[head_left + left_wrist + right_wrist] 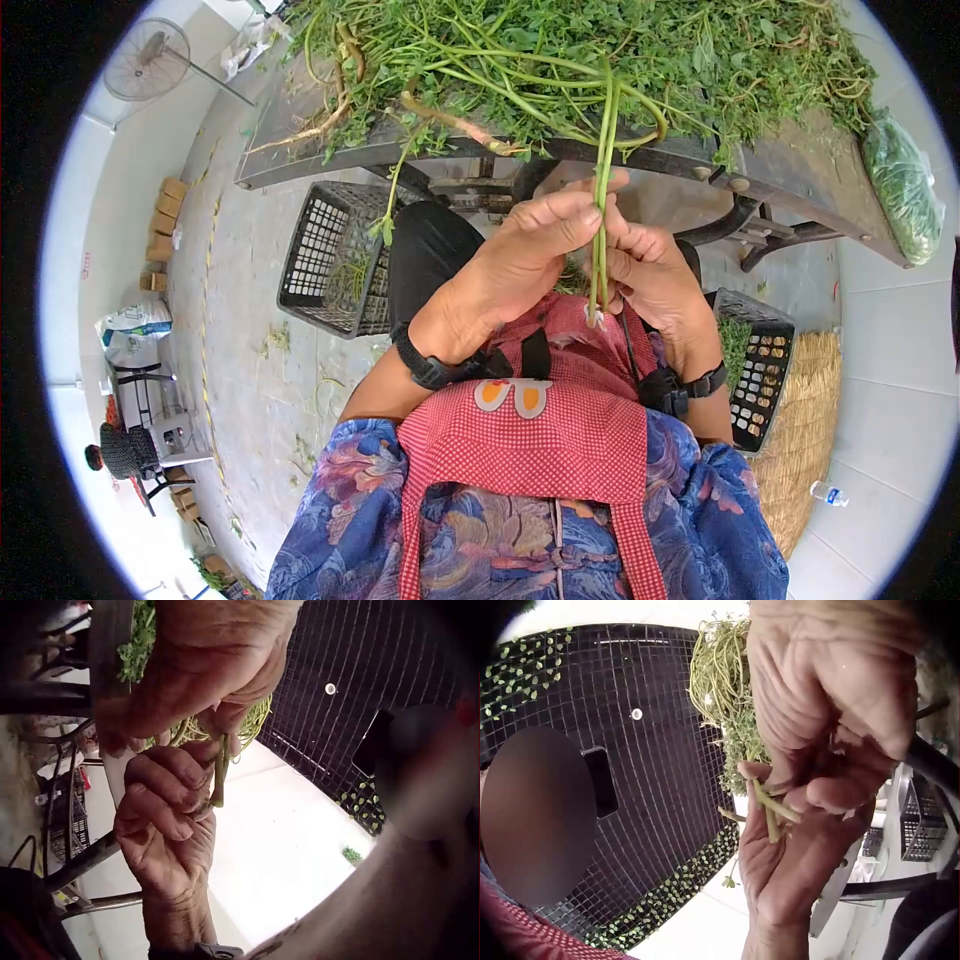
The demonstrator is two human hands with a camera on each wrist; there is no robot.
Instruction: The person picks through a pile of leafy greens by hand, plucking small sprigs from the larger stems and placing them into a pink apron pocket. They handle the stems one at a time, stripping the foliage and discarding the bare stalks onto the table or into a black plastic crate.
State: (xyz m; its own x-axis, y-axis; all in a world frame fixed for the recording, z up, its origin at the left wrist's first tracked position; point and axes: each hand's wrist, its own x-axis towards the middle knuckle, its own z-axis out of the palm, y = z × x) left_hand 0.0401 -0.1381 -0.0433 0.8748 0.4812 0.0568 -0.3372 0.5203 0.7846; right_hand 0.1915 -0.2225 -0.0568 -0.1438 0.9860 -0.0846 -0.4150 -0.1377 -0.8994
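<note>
A few long green stems (603, 180) stand upright between the two hands in the head view, their cut ends pointing down toward the lap. My left hand (535, 240) pinches them with thumb and fingers from the left. Beside it, my right hand (655, 275) curls its fingers at the lower part of the same stems. The left wrist view shows the stem ends (220, 787) next to the bent fingers of the right hand (165, 802). In the right wrist view, two stem ends (772, 814) poke out across the left hand (795, 862).
A heap of leafy greens (600, 60) covers the table, and a brown root-like stem (465, 128) lies at its front edge (350, 158). Black crates (320, 260) stand on the floor at both sides. A bag of greens (900, 185) hangs at the table's right end.
</note>
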